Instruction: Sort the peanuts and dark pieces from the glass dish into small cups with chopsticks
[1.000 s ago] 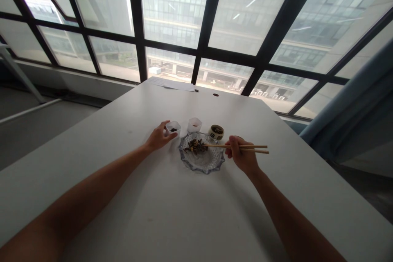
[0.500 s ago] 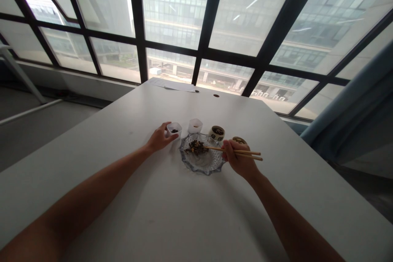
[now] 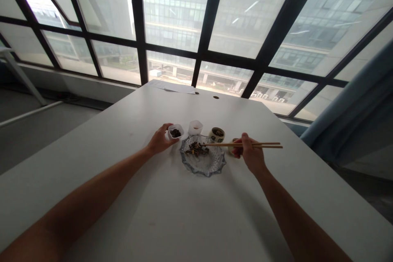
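My left hand [image 3: 161,139] grips a small white plastic cup [image 3: 180,135], tilted towards me, with dark pieces [image 3: 175,133] in it. A pair of wooden chopsticks [image 3: 227,145] is pinched in my right hand [image 3: 250,153]. Their tips reach over a scalloped clear glass dish [image 3: 211,168], at a heap of dark and yellowish dried bits [image 3: 197,149]. Whether the tips hold a piece is too small to tell. Behind the dish stand a second white cup [image 3: 195,127] and a cream cup with black markings [image 3: 216,135]. Another round container [image 3: 232,147] is mostly hidden behind my right hand.
These things stand on a large white table [image 3: 172,213]. Sheets of paper [image 3: 172,86] lie at its far edge, near two dark round holes. Beyond are black-framed windows, with a blue curtain [image 3: 346,110] at the right.
My right hand has shifted right, and the chopsticks now lie flatter, still reaching the heap. The white cup in my left hand has tipped towards me, showing more of its dark pieces.
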Tool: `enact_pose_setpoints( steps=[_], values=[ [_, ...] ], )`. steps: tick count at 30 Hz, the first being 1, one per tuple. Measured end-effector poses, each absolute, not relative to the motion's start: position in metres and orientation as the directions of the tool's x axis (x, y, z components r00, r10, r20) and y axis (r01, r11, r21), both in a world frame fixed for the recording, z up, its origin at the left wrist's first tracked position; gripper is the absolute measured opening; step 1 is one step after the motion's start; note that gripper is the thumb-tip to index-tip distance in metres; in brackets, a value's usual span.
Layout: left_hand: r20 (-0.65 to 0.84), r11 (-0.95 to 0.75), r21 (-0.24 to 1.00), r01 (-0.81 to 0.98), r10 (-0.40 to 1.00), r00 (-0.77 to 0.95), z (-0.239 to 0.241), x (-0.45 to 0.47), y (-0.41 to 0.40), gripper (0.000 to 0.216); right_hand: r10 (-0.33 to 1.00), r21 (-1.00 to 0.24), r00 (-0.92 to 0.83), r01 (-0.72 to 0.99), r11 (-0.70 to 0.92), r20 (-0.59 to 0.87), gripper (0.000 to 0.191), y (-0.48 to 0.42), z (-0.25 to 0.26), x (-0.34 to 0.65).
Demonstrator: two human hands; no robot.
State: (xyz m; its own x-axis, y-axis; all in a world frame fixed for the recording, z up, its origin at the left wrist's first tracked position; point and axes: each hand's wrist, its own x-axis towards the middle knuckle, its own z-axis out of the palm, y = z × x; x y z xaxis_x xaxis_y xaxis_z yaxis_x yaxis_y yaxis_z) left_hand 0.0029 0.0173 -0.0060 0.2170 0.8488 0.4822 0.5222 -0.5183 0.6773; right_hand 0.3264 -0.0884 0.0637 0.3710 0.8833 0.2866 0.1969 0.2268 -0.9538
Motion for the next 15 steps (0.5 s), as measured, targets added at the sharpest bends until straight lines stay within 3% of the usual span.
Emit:
enact_pose_setpoints(
  steps=[5,11,15],
  values=[
    [0.508,-0.550,0.651,0.523,0.828,0.239,-0.0022,0.0033,0.0139,0.060,0.908,-0.980,0.381,-0.018,0.197,0.176,0.055,-0.0824,0.0605,0.3294],
    [0.513,-0.553,0.651,0.520,0.826,0.235,-0.0036,0.0039,0.0147,0.060,0.925,-0.979,0.348,-0.072,0.189,0.153,0.053,-0.0827,0.0608,0.3270],
    [0.516,-0.562,0.658,0.501,0.821,0.243,-0.0046,0.0041,0.0160,0.061,0.866,-0.964,0.465,-0.086,0.250,0.183,0.055,-0.0823,0.0621,0.3290]
  ],
)
